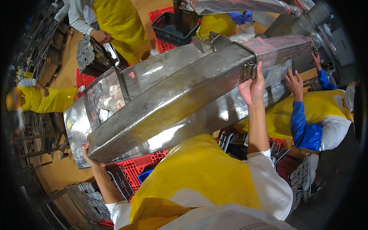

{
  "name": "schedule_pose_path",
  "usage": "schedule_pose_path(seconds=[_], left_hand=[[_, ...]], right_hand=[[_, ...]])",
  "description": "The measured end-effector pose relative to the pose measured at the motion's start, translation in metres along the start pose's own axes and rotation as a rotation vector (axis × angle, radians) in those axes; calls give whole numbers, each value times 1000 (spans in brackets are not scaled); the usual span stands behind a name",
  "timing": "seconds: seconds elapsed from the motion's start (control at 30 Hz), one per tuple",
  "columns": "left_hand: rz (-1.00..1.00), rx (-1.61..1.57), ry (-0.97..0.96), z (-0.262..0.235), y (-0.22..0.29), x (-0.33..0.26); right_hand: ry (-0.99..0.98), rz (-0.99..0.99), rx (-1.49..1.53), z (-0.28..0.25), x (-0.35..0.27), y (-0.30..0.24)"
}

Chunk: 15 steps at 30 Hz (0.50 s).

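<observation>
A long, square-sectioned metal mould slants across in front of me, above a steel worktable. My left hand is closed round its lower left end. Near the other end, my right hand supports the mould's near side beside a latch, palm against it and fingers pointing up. Clear plastic film filled with something pinkish stretches from the mould's right end to a round nozzle. A co-worker's hand is raised below the film; the co-worker's other hand is by the nozzle.
Metal plates and pale scraps lie in a recess of the worktable. A black crate stands on a red pallet. Another person in a yellow apron stands across the table. Stacked metal moulds sit low at left.
</observation>
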<state>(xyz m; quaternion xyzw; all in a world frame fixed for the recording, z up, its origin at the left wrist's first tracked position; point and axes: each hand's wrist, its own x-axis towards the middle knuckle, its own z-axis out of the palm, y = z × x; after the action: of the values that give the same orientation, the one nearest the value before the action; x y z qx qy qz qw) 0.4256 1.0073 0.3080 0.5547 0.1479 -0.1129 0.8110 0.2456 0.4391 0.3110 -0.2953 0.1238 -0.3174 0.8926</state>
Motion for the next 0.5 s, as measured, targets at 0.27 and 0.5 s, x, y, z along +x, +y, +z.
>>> schedule_pose_path(seconds=[0.27,0.5], left_hand=[[-65,-31,-98,-15,-6,5],[-96,-77,-195,-94,-55,65]], right_hand=[[-29,32,-45,11,-16,13],[54,15,-109,11,-30,55]])
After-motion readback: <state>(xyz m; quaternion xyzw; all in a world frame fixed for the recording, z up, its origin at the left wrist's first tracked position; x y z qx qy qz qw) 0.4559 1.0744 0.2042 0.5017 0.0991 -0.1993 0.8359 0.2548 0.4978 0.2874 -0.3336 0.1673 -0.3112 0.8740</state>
